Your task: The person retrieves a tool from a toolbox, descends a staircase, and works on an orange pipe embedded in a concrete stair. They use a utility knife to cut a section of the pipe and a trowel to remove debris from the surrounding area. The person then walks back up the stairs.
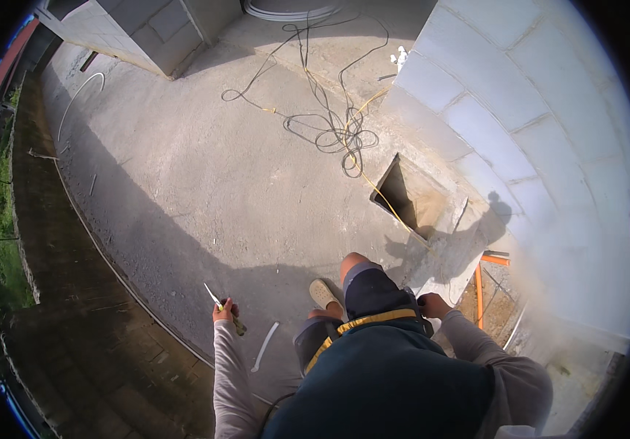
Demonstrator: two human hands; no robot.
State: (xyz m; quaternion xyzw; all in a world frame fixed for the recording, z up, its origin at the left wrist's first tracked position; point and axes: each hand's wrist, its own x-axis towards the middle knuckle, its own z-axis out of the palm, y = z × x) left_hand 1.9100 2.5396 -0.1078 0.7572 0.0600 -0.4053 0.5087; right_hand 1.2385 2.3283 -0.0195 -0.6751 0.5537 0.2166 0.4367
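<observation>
My left hand (223,312) is out to the left, away from my body. It is closed round a slim tool with a pale pointed end (213,295); a greenish-dark part shows below the fingers. At my right hip, my right hand (434,306) has its fingers curled in against the side of my dark shorts (373,293), and what they grip is hidden. A yellow strap (377,317) crosses my waist. On the concrete between my left hand and my beige clog (323,294) lies a short white tube (265,347).
Ahead, tangled black cable (322,132) and a yellow cord (373,186) run over the concrete; the cord crosses a square floor opening (395,192). A block wall (505,117) rises at right, near orange pipes (479,293). The slab's edge (121,278) curves along the left.
</observation>
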